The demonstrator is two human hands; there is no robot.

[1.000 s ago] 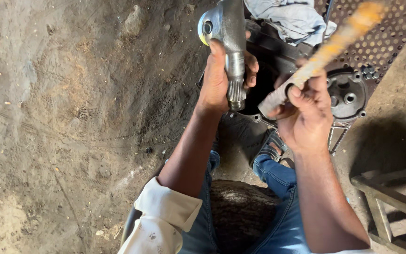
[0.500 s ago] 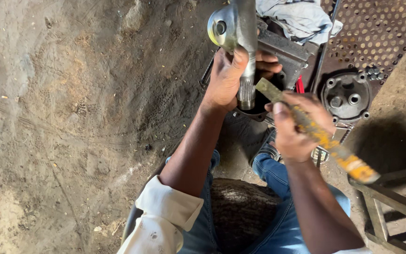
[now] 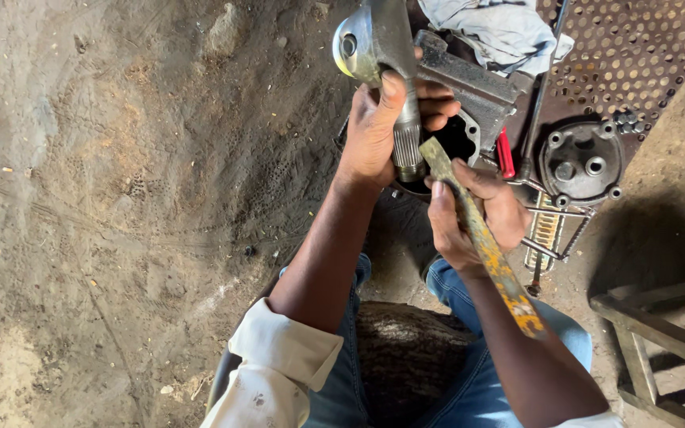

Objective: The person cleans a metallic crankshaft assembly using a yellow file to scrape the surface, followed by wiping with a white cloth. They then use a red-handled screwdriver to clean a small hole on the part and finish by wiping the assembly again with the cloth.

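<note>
My left hand (image 3: 378,123) grips a heavy grey metal part (image 3: 378,36) by its splined shaft (image 3: 408,147), which points down towards me. My right hand (image 3: 477,214) holds a long flat bar (image 3: 481,238) with worn yellow paint, its near end over my forearm. The bar's far tip touches the splined end of the shaft. Under both hands lies a dark metal housing (image 3: 469,91) with a round opening.
A round grey cover with studs (image 3: 580,162) lies on the ground at right, beside a red-handled tool (image 3: 505,154) and a wire frame (image 3: 552,230). A perforated metal sheet (image 3: 636,47) and a crumpled cloth (image 3: 501,28) are behind. A wooden stool (image 3: 660,341) stands at lower right. Bare dirt floor lies left.
My right hand swung the yellow bar down from pointing up-right to pointing back over my forearm, its tip now against the shaft. The left hand kept holding the metal part.
</note>
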